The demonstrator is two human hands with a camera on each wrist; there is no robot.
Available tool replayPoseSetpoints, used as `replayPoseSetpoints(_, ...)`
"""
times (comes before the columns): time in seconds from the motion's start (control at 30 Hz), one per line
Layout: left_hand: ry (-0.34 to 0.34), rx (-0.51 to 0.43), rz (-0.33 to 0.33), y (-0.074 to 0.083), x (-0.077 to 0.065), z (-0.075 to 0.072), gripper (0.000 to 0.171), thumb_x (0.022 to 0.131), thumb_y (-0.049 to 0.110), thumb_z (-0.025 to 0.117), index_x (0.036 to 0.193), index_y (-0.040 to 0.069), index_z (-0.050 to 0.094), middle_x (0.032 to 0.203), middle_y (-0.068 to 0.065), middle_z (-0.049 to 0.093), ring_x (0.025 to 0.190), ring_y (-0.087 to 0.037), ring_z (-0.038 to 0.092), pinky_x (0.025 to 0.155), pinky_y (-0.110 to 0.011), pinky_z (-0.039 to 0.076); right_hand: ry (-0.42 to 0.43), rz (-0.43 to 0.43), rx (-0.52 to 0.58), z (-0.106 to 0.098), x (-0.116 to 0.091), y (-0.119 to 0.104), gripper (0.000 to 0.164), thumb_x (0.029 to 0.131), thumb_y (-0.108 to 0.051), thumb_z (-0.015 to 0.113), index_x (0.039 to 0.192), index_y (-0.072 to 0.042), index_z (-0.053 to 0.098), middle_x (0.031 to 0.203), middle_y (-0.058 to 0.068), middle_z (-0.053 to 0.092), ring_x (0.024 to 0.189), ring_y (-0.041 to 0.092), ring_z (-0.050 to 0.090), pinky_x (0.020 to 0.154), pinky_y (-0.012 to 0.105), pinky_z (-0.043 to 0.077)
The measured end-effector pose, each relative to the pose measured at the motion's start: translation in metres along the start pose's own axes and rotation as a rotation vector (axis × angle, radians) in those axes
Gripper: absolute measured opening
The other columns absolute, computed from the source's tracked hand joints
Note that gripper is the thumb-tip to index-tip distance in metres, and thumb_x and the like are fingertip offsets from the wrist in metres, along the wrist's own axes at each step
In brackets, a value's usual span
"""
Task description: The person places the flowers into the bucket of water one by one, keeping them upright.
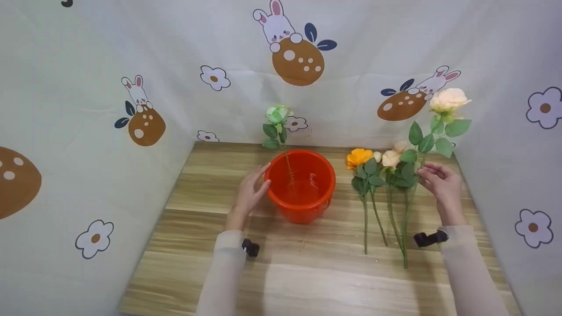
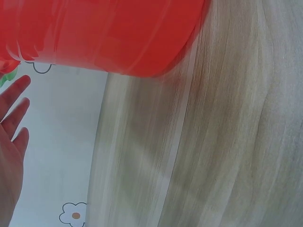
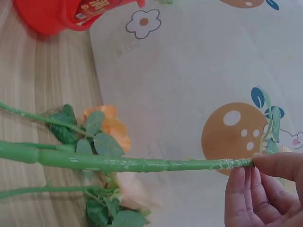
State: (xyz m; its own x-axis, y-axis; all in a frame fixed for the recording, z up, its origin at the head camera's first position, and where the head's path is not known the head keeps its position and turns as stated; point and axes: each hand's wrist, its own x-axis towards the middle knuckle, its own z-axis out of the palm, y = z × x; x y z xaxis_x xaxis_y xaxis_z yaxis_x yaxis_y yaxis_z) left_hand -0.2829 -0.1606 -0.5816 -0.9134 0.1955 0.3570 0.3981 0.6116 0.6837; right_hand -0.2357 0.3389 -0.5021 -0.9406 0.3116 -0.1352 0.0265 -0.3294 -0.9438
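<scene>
A red bucket (image 1: 300,214) stands on the wooden table, and a green rose (image 1: 279,115) leans upright in it. My left hand (image 1: 250,191) is at the bucket's left rim, fingers extended, the fingertips touching or very close to it. In the left wrist view the fingers (image 2: 14,113) look straight beside the bucket. With thumb and fingers, my right hand (image 1: 444,186) pinches the green stem (image 3: 142,164) of a pale peach rose (image 1: 448,100), raised upright at the right. Left of that stem lie an orange rose (image 1: 360,158) and peach roses (image 1: 390,159).
A pale cloth (image 1: 360,26) printed with rabbits and flowers hangs behind the table and along both sides. The wooden table top (image 1: 307,272) extends in front of the bucket. A black device (image 1: 250,248) sits at the left wrist and another black device (image 1: 423,239) at the right.
</scene>
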Motion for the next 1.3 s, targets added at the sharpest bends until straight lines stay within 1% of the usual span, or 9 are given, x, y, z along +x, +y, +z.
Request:
replayPoseSetpoints(0.27,0.002,0.015,0.006,-0.002,-0.001,0.001,0.050,0.098,0.035,0.058,0.146,0.024,0.052,0.146,-0.008,0.057,0.140,-0.033,0.048,0.118,-0.055,0.035,-0.017,-0.016,-0.037,0.026,0.002,-0.003,0.018,0.088,0.008,0.068,0.095,-0.009,0.071,0.079,-0.005,0.071,0.071,0.006,0.070,0.065,0.019,0.060)
replayPoseSetpoints(0.57,0.011,0.004,0.010,-0.001,-0.002,0.001,0.050,0.098,0.034,0.059,0.146,0.026,0.052,0.145,-0.008,0.058,0.139,-0.031,0.048,0.119,-0.053,0.035,-0.033,-0.044,-0.019,0.058,0.004,-0.007,0.017,0.087,0.007,0.069,0.099,-0.005,0.069,0.079,-0.003,0.070,0.070,0.007,0.069,0.065,0.018,0.060)
replayPoseSetpoints(0.67,0.012,-0.002,0.016,-0.002,-0.002,0.002,0.049,0.098,0.033,0.059,0.146,0.025,0.053,0.145,-0.007,0.058,0.139,-0.033,0.048,0.119,-0.051,0.035,-0.054,-0.040,-0.009,0.068,0.005,-0.008,0.017,0.087,0.007,0.069,0.100,-0.004,0.068,0.080,-0.002,0.070,0.072,0.008,0.070,0.067,0.019,0.060)
replayPoseSetpoints(0.83,0.014,-0.001,0.020,-0.001,-0.002,0.001,0.049,0.098,0.033,0.059,0.146,0.023,0.053,0.146,-0.010,0.057,0.139,-0.037,0.048,0.119,-0.054,0.035,-0.079,-0.040,-0.025,0.082,0.007,-0.009,0.017,0.089,0.005,0.068,0.103,-0.004,0.066,0.082,-0.003,0.069,0.074,0.008,0.070,0.070,0.021,0.061)
replayPoseSetpoints(0.93,0.019,0.000,0.024,0.000,-0.003,0.001,0.050,0.097,0.033,0.059,0.146,0.021,0.053,0.145,-0.011,0.057,0.138,-0.038,0.048,0.118,-0.055,0.035,-0.079,-0.061,-0.062,0.091,0.007,-0.009,0.019,0.088,0.003,0.070,0.105,-0.003,0.065,0.082,-0.003,0.068,0.074,0.008,0.070,0.070,0.021,0.061)
replayPoseSetpoints(1.1,0.024,-0.008,0.028,-0.001,-0.002,0.002,0.050,0.097,0.032,0.060,0.145,0.021,0.054,0.145,-0.012,0.057,0.138,-0.039,0.048,0.118,-0.056,0.035,-0.085,-0.084,-0.055,0.107,0.005,-0.010,0.020,0.087,0.002,0.072,0.105,-0.002,0.065,0.083,-0.003,0.068,0.074,0.009,0.070,0.069,0.021,0.061)
replayPoseSetpoints(1.2,0.025,-0.009,0.020,-0.001,-0.001,0.002,0.050,0.097,0.032,0.060,0.145,0.021,0.053,0.145,-0.010,0.058,0.139,-0.038,0.048,0.118,-0.055,0.035,-0.093,-0.091,-0.051,0.117,0.002,-0.010,0.018,0.088,0.001,0.071,0.104,-0.004,0.065,0.084,-0.003,0.068,0.075,0.008,0.069,0.069,0.021,0.061)
replayPoseSetpoints(1.3,0.026,-0.006,0.013,-0.001,-0.001,0.001,0.050,0.097,0.033,0.060,0.145,0.022,0.053,0.145,-0.009,0.057,0.139,-0.036,0.048,0.119,-0.053,0.035,-0.108,-0.105,-0.063,0.127,0.000,-0.010,0.020,0.088,0.002,0.070,0.107,-0.002,0.064,0.085,-0.004,0.069,0.076,0.008,0.069,0.071,0.021,0.061)
